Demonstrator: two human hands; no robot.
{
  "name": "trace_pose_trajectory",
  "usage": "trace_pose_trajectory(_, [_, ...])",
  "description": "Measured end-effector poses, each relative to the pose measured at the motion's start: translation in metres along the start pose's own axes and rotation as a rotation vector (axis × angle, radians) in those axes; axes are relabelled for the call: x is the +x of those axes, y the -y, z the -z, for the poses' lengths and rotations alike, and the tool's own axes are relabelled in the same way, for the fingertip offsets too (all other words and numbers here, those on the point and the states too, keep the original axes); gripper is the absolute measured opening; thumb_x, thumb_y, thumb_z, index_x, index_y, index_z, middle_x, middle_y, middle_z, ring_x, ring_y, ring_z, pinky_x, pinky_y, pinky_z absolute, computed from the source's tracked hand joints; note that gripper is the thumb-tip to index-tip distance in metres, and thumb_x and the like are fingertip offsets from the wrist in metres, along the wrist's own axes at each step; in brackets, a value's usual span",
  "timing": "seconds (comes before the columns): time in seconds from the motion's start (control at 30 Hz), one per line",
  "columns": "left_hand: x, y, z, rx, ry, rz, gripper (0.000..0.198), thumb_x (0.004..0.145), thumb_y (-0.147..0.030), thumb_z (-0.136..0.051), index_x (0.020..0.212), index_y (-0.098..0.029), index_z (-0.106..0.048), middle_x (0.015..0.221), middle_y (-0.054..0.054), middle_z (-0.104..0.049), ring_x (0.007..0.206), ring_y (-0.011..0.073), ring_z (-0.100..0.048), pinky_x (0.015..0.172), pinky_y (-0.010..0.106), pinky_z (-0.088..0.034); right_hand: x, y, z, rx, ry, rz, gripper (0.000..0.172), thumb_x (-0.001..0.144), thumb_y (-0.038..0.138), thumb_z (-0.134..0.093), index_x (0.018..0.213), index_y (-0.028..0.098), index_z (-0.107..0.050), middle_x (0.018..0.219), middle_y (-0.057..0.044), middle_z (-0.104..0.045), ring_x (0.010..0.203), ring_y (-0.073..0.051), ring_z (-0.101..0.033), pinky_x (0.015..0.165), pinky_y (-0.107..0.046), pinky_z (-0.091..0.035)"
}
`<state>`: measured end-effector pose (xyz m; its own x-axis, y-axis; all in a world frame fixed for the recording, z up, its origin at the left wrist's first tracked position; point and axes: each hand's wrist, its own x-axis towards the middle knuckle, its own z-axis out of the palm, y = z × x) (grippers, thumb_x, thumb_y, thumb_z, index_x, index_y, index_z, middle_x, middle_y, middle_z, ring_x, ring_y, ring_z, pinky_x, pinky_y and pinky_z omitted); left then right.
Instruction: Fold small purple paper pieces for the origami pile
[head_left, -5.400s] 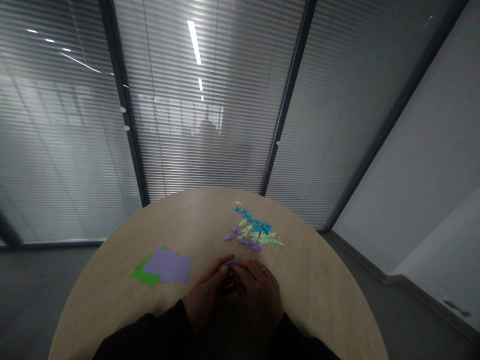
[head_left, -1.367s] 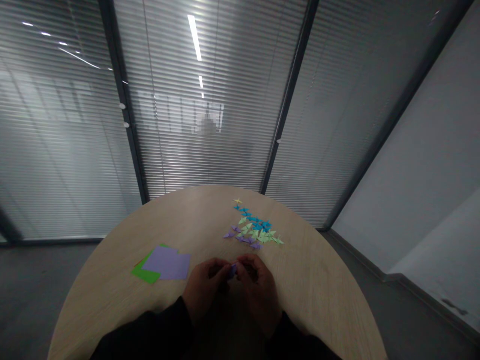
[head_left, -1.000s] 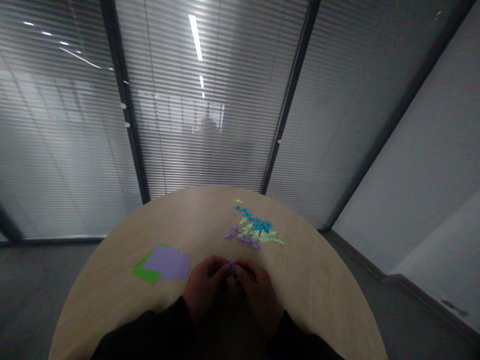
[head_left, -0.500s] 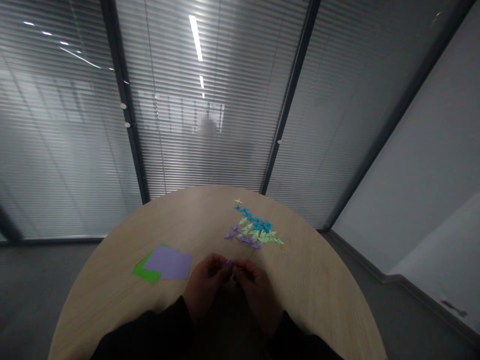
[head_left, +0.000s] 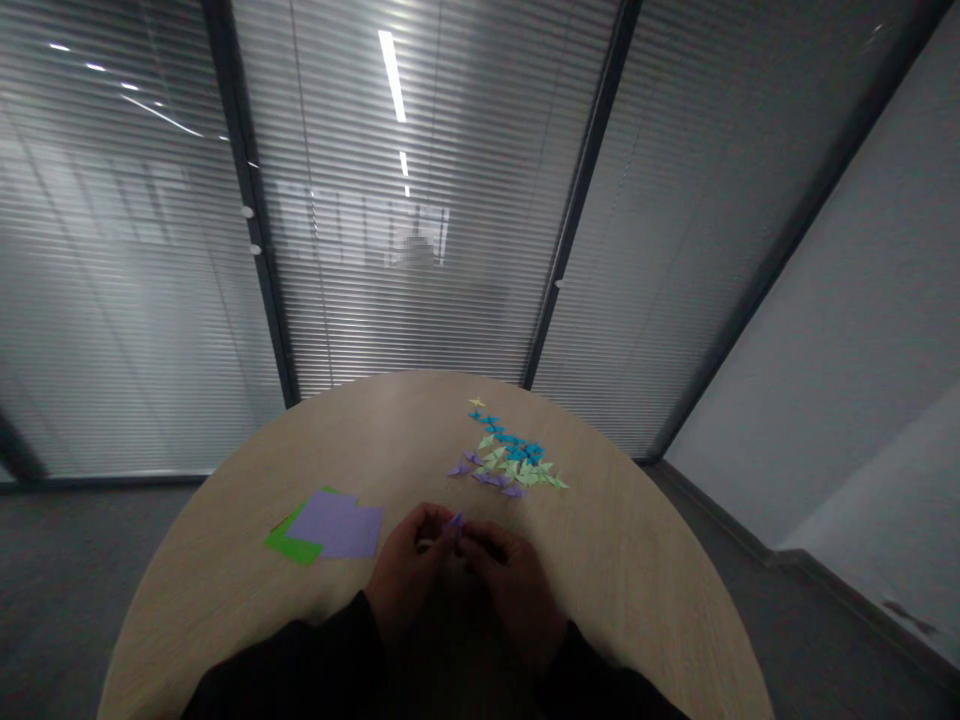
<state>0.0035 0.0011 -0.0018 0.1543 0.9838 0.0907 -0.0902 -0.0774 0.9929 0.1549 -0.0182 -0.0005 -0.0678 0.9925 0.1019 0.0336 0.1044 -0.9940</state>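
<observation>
Place: we take this for an office meeting room | Walls: glass partitions (head_left: 420, 300) with slatted blinds (head_left: 150, 300), dark metal frames (head_left: 589, 200), a white wall (head_left: 825, 330) | Overhead: ceiling strip light reflection (head_left: 390, 75) | Furniture: round wood-grain table (head_left: 637, 530) | Floor: grey floor (head_left: 75, 580)

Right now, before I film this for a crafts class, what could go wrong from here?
The small purple paper piece is pinched between the left hand and the right hand, so it could slip; if it fell toward the purple pieces ahead, it might be hard to pick out. The loose folded paper pieces lie close beyond the hands and look unsecured, so a careless forward reach might scatter them.
</observation>
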Motion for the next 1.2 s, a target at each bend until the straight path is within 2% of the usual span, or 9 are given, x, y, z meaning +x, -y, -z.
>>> trace_pose_trajectory(0.2, [0.001,0.000,0.001,-0.170,0.087,0.089,0.038,0.071,-0.048,-0.078,0.088,-0.016,-0.067,0.080,0.004,-0.069,0.076,0.0185,-0.064,0.071,0.028,-0.048,0.000,0.004,0.002,0.038,0.088,-0.053,0.033,0.082,0.043,-0.070,0.106,0.021,-0.076,0.091,-0.005,-0.076,0.086,-0.023,-0.069,0.082,-0.035,-0.053])
trace_pose_trajectory(0.47, [0.003,-0.001,0.004,-0.145,0.096,0.139,0.040,0.072,-0.048,-0.078,0.093,-0.014,-0.071,0.087,0.008,-0.074,0.078,0.0198,-0.066,0.073,0.030,-0.049,-0.002,0.004,0.002,0.062,0.127,-0.035,0.035,0.081,0.044,-0.071,0.107,0.022,-0.076,0.093,-0.005,-0.077,0.087,-0.024,-0.070,0.086,-0.040,-0.053])
trace_pose_trajectory(0.63, [0.003,-0.005,0.007,-0.131,0.140,0.150,0.036,0.072,-0.047,-0.078,0.084,-0.014,-0.070,0.076,0.005,-0.072,0.070,0.0174,-0.064,0.068,0.028,-0.047,-0.003,0.006,0.003,0.084,0.167,-0.061,0.036,0.081,0.044,-0.071,0.108,0.020,-0.076,0.095,-0.006,-0.077,0.091,-0.025,-0.071,0.088,-0.041,-0.052])
trace_pose_trajectory(0.8, [0.004,-0.001,0.008,-0.140,0.125,0.148,0.037,0.069,-0.047,-0.080,0.080,-0.014,-0.068,0.072,0.004,-0.070,0.067,0.0162,-0.062,0.065,0.026,-0.045,-0.004,0.010,0.004,0.052,0.142,-0.064,0.033,0.080,0.041,-0.073,0.106,0.021,-0.076,0.094,-0.006,-0.077,0.095,-0.027,-0.070,0.089,-0.042,-0.052])
trace_pose_trajectory(1.03, [0.004,-0.004,0.009,-0.100,0.151,0.161,0.042,0.069,-0.052,-0.079,0.082,-0.013,-0.069,0.073,0.005,-0.071,0.065,0.0166,-0.062,0.063,0.027,-0.045,-0.004,0.014,0.006,-0.002,0.147,-0.100,0.040,0.076,0.049,-0.074,0.102,0.020,-0.077,0.093,-0.006,-0.077,0.092,-0.027,-0.070,0.088,-0.041,-0.052])
trace_pose_trajectory(1.2, [0.005,-0.001,0.010,-0.123,0.181,0.162,0.044,0.068,-0.049,-0.081,0.091,-0.012,-0.070,0.082,0.008,-0.074,0.072,0.0186,-0.066,0.067,0.029,-0.047,-0.002,0.010,0.007,-0.025,0.100,-0.105,0.041,0.075,0.050,-0.075,0.102,0.019,-0.077,0.093,-0.007,-0.077,0.093,-0.029,-0.070,0.088,-0.041,-0.051])
